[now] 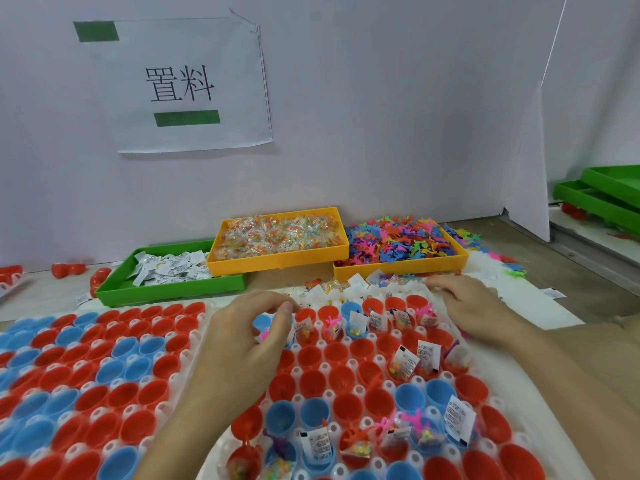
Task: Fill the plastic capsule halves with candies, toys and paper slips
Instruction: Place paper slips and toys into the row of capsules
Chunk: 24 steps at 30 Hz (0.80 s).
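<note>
Two white holder trays carry red and blue capsule halves; the left tray holds unfilled halves, and the right tray has several halves with candy packets, a toy and a paper slip. My left hand hovers with curled fingers over a blue capsule half in the back row, a pink toy and a slip edge showing beneath it. My right hand lies with bent fingers on a loose pile of slips, candies and toys beyond the tray. What either hand grips is hidden.
A green tray of paper slips, a yellow tray of candy packets and a yellow tray of coloured toys stand along the white wall. Loose red capsules lie at far left. Stacked green trays sit at right.
</note>
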{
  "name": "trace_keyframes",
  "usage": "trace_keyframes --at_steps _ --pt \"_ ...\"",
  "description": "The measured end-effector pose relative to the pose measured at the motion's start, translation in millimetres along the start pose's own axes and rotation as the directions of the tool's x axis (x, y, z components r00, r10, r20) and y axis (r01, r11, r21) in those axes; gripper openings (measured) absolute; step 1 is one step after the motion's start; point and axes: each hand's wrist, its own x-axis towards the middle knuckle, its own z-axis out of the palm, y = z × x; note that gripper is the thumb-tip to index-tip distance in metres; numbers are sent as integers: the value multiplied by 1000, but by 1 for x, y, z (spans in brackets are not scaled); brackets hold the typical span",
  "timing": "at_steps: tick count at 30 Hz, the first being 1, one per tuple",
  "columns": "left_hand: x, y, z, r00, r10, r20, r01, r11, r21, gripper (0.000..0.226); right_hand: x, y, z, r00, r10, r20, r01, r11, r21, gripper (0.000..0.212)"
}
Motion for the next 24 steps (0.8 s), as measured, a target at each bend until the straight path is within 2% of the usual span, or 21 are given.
trace_keyframes --at_steps 5,8,14,16,20,23,24 --pt "0 0 0 1000 6 -5 -6 1000 -6 22 0 7 -1 992 -26 -120 22 999 -28 25" --pt "0 1 0 1000 6 -7 -6 1000 -12 22 0 11 1 976 -47 -211 59 997 51 12" --pt "0 2 0 1000 5 -8 -5 1000 -21 22 2 14 -4 903 -37 -428 61 997 43 19" --pt "-1 3 -1 1000 0 -5 0 1000 -30 23 2 16 -6 915 -38 -401 57 998 35 17" --pt "-1 4 -1 1000 -4 2 4 999 -40 23 2 16 -2 984 20 -179 -23 1000 -15 16" --pt "-1 4 -1 1000 -3 -4 3 999 -47 23 1 13 -2 988 26 -150 -26 1000 5 6" --pt "-1 3 -1 1000 -4 -5 4 999 -47 23 1 14 -3 988 26 -152 -25 1000 13 11"
